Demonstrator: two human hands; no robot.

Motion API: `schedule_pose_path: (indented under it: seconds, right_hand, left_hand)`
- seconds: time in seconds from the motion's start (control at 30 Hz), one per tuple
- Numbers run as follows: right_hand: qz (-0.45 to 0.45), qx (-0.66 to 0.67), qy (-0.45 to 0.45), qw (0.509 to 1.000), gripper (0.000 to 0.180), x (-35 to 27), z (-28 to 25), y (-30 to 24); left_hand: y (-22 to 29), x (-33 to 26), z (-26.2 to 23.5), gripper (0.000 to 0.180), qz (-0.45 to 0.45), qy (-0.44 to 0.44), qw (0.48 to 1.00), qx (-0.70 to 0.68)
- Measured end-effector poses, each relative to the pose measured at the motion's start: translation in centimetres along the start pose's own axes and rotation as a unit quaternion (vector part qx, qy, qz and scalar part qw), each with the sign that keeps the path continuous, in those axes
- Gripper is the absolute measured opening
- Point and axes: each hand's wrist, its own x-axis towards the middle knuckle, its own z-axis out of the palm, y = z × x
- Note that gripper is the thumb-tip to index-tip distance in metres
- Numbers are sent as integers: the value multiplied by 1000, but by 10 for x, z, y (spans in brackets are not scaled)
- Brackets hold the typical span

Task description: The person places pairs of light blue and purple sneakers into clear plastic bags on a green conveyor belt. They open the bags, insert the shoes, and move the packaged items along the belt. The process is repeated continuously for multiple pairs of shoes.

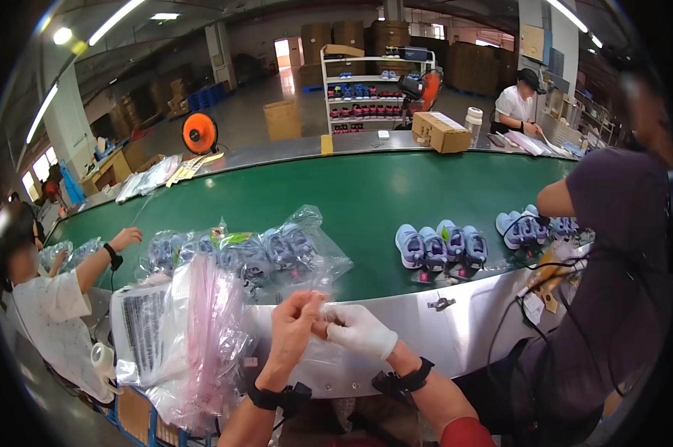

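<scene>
At the near steel edge of the worktop (pixel 456 328), the left hand (pixel 295 320), bare, and the right hand (pixel 359 330), in a white glove, are meeting fingertip to fingertip, both pinched shut on a thin clear plastic bag (pixel 316 287) that is rising between them; its exact outline is hard to tell against the bags behind it. At about nine o'clock from the hands, a thick stack of clear and pinkish plastic bags (pixel 195 335) is draping over the worktop's edge. At about eleven o'clock, just beyond the hands, bagged blue shoes (pixel 277 249) are lying in a loose cluster on the green belt (pixel 366 194). At about two o'clock, four unbagged blue shoes (pixel 441 246) are sitting side by side near the belt's edge, with more blue shoes (pixel 526 227) farther along at three o'clock in front of a person in a dark shirt (pixel 612 283). At nine o'clock, far off, another person in white (pixel 49 320) is reaching onto the belt. Across the belt at one o'clock, a cardboard box (pixel 441 132) is resting.
</scene>
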Motion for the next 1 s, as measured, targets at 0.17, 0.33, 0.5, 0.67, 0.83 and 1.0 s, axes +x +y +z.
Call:
schedule_pose_path:
  seconds: [0.17, 0.33, 0.5, 0.67, 0.83, 1.0]
  right_hand:
    - [20, -193, 214, 957, 22, -33, -34, -8]
    - [-198, -480, 432, 737, 21, -55, -27, -40]
    - [-243, -470, 222, 819, 25, -48, 12, -27]
    - [-53, -478, 131, 867, 32, 16, -29, 82]
    - [-31, -181, 352, 918, 53, 46, -34, 90]
    - [-50, -72, 222, 971, 53, 68, -30, 78]
  left_hand:
    - [26, -14, -27, 15, 85, 98, 988, 88]
    - [38, -17, -16, 14, 159, 130, 948, 243]
    - [45, -35, 35, 17, 125, -50, 972, 194]
    - [44, -118, 59, 30, 200, -372, 819, 387]
    - [63, -96, 37, 25, 83, -235, 855, 454]
    - [-5, -66, 5, 11, 271, -28, 871, 409]
